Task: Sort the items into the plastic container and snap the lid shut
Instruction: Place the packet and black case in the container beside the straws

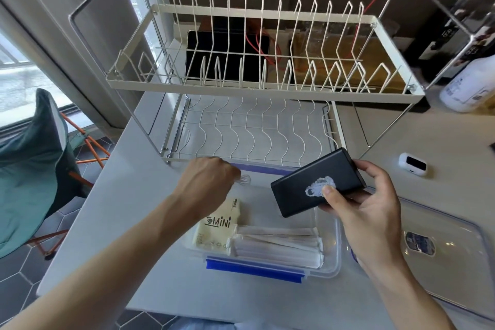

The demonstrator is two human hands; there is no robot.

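Note:
A clear plastic container (pixel 330 254) with blue latches sits on the white table in front of me. Inside it lie a cream tissue pack marked "MiNi" (pixel 218 225) and a bundle of wrapped white straws (pixel 278 245). My right hand (pixel 367 203) holds a black power bank (pixel 317 182) with a bear sticker, tilted above the container's far right part. My left hand (pixel 211 179) is over the container's far left corner, fingers closed on a thin clear wire-like item (pixel 245 179). The clear lid (pixel 444 246) lies flat to the right.
A two-tier white wire dish rack (pixel 257 88) stands just behind the container. A small white device (pixel 412 163) lies at the right, and a white bottle (pixel 468 86) at the far right. A green folding chair (pixel 34 169) stands beside the table's left edge.

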